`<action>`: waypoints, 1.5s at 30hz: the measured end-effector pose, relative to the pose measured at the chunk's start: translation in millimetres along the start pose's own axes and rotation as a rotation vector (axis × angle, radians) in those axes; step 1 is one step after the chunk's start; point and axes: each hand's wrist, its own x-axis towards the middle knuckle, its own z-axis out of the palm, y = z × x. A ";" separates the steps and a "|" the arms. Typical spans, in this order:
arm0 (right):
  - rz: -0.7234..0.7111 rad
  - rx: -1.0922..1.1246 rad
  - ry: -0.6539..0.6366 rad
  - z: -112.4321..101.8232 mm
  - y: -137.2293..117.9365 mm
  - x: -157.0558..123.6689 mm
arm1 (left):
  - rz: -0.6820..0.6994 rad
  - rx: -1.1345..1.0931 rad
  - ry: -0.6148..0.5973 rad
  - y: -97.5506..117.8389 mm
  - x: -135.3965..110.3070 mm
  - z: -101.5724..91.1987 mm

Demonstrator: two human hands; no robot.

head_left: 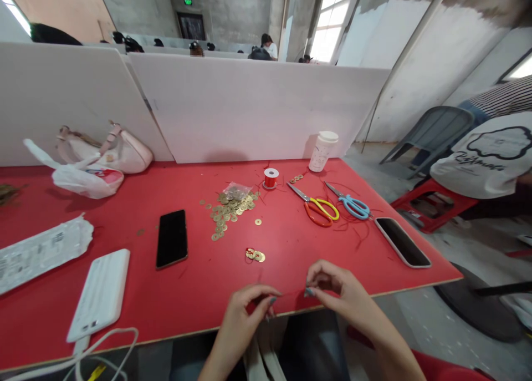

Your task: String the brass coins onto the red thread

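Observation:
At the front edge of the red table, my left hand point(248, 310) is closed in a pinch, thumb against fingertips. To its right, my right hand point(336, 285) pinches in the same way. A thin red thread point(291, 294) appears to run between the two pinches, faint against the red tabletop. Just beyond the hands lies a small cluster of brass-coloured coins point(258, 255) with red thread looped through it. A single coin point(258, 222) sits farther back, beside a heap of holed coins point(228, 210) with a clear plastic bag point(238, 191) on top.
A red thread spool point(271, 178) and a lidded white cup point(323, 151) stand at the back. Red-and-yellow scissors point(318, 208), blue scissors point(351, 204) and a phone point(402, 242) lie right. Left are a black phone point(172, 239), a power bank point(100, 295) and bags point(124, 151).

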 end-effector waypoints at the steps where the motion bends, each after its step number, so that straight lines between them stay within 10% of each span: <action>1: 0.006 -0.011 0.017 0.6 4.4 0.8 | 0.019 0.066 0.019 -0.4 0.5 -7.3; 16: -0.190 -0.324 -0.021 15.0 26.6 81.5 | -0.004 0.676 0.265 -9.0 35.7 -62.3; 23: -0.183 -0.472 -0.017 22.9 19.5 113.3 | -0.004 0.585 0.129 -1.8 68.3 -59.4; 35: -0.184 -0.491 0.032 24.4 25.9 112.8 | -0.003 0.416 0.262 -3.4 83.3 -63.7; 45: -0.102 0.001 -0.031 51.2 9.7 110.4 | -0.017 0.213 0.290 14.7 85.5 -56.3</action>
